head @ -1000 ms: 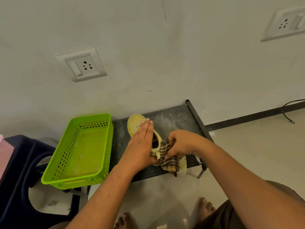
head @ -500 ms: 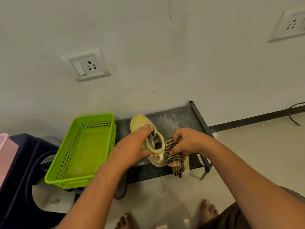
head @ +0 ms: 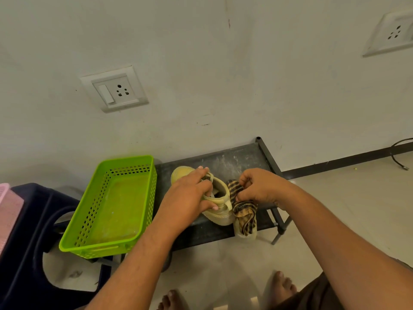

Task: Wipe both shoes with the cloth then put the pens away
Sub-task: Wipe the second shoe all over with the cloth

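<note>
A pale yellow shoe [head: 220, 211] lies on the dark low rack [head: 234, 162], toe pointing to the wall. My left hand [head: 190, 198] grips it across the top, fingers curled over the collar and thumb under the side. My right hand [head: 260, 186] pinches a striped brown and black cloth [head: 244, 214] against the shoe's right side; the cloth hangs down over the rack's front edge. A second pale shoe [head: 245, 237] peeks out under the cloth. No pens are in view.
A bright green perforated basket [head: 111, 209] stands left of the shoe, overlapping the rack's left end. A dark blue stool [head: 29, 231] and a pink basket edge [head: 9, 211] sit at the far left. The wall is close behind. My bare feet [head: 281, 285] stand on the tiled floor.
My left hand went from lying flat on the shoe to gripping its collar and tilting it. My right hand shifted the cloth from the shoe's heel to its right side.
</note>
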